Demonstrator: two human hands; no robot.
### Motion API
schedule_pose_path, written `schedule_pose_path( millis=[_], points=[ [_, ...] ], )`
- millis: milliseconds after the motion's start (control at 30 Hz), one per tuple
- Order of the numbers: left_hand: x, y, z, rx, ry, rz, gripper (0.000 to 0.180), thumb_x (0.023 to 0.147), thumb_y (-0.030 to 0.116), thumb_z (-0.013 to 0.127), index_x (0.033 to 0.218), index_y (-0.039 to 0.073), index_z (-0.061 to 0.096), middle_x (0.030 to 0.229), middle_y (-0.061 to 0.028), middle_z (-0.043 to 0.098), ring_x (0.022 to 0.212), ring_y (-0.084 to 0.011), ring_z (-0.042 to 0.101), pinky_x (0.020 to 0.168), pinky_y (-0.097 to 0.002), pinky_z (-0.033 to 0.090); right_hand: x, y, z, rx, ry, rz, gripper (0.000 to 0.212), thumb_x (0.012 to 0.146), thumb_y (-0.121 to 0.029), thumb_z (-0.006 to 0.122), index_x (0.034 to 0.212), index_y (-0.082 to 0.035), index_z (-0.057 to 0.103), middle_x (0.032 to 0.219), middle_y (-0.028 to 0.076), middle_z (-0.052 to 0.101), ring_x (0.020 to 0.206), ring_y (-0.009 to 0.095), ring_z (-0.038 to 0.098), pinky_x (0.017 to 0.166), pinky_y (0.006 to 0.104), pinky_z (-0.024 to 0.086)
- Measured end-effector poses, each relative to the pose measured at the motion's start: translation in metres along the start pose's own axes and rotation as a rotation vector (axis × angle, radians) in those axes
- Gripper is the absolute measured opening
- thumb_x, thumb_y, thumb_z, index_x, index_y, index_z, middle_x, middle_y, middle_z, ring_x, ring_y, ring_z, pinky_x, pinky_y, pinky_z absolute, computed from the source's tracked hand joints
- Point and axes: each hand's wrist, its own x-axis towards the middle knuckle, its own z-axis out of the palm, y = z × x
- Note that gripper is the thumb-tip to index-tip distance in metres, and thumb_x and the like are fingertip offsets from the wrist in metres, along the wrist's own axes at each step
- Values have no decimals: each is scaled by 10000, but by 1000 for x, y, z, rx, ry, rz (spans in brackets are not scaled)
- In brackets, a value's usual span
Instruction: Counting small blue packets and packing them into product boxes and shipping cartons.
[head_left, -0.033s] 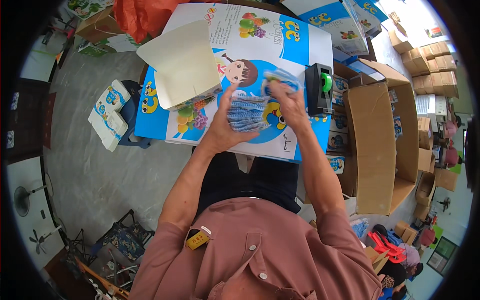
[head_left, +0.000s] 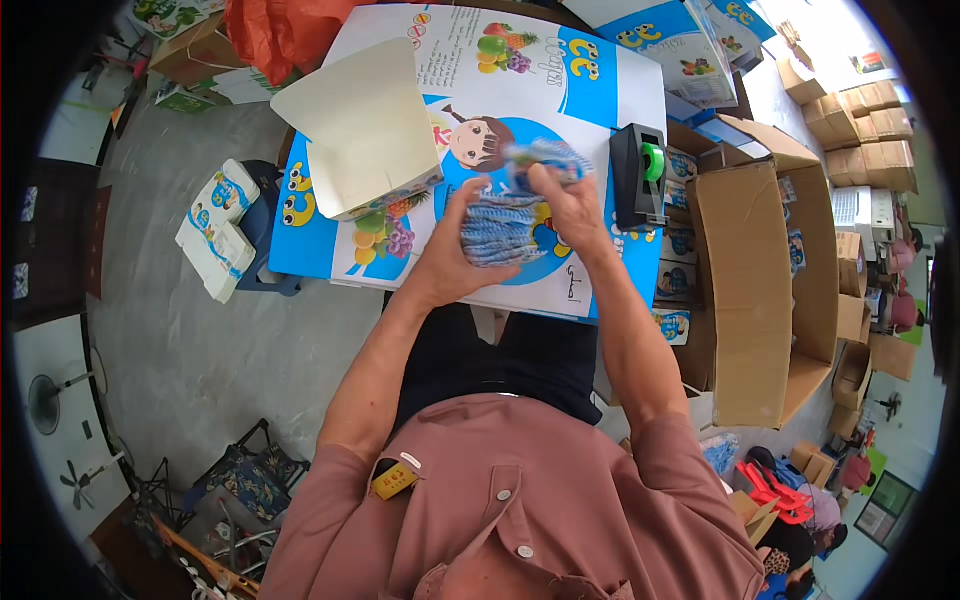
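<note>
Packets (head_left: 500, 234), blue and white, sit bunched in a row against the palm of the left hand (head_left: 442, 258), its thumb and fingers clamped round them; a blurred packet (head_left: 548, 166) juts past the fingertips of the right hand (head_left: 573, 208), which pinches it above the printed box (head_left: 632, 90); a tape dispenser (head_left: 634, 200) stands near.

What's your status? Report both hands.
Left hand grips row of blue-white patterned packets. Right hand holds blurred blue packaging. Cream cardboard box left, not blocking.

gray floor (head_left: 160, 330), patterned folding chair (head_left: 262, 480), wall fan (head_left: 44, 402), stacked brown cartons (head_left: 852, 168), red-orange bag (head_left: 285, 38)
</note>
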Motion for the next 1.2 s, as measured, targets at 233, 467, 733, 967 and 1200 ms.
schedule_pose_path(
  millis=[233,467,733,967,1200],
  points=[
    [-3,-20,10,434,94,106,1403,632,171,975,1627,68,-8,1559,-213,267,1477,-354,316,1206,-455,327,3,42,14,420,-56,-57,553,1086,-372,322,947,20,687,918,106,701,894,167,642,870,311,500],
    [-9,-22,8,384,99,33,1462,622,182,978,1630,68,-74,1648,-243,144,1540,-400,199,1245,-481,256,10,28,29,120,-77,-118,599,1097,-428,341,914,29,682,863,63,682,872,127,618,829,310,504],
    [-10,-26,9,362,38,120,1427,624,181,974,1630,46,-27,1646,-258,187,1543,-418,207,1249,-485,246,2,28,29,367,-52,-24,641,1101,-531,301,1147,-3,662,1018,78,696,933,140,641,854,281,512],
    [-4,-21,15,398,73,61,1401,619,187,976,1624,50,9,1650,-258,188,1523,-436,257,1231,-493,293,-3,32,21,414,-289,78,706,1077,-603,278,1168,-15,657,1018,81,701,941,140,657,868,290,525],
    [-5,-27,16,546,100,256,1165,617,210,982,1510,71,247,1592,-251,295,1463,-437,359,1187,-497,359,-7,28,27,349,-321,-106,753,1053,-643,313,1467,-29,453,1417,180,535,1343,254,491,1163,387,343]
  ],
)
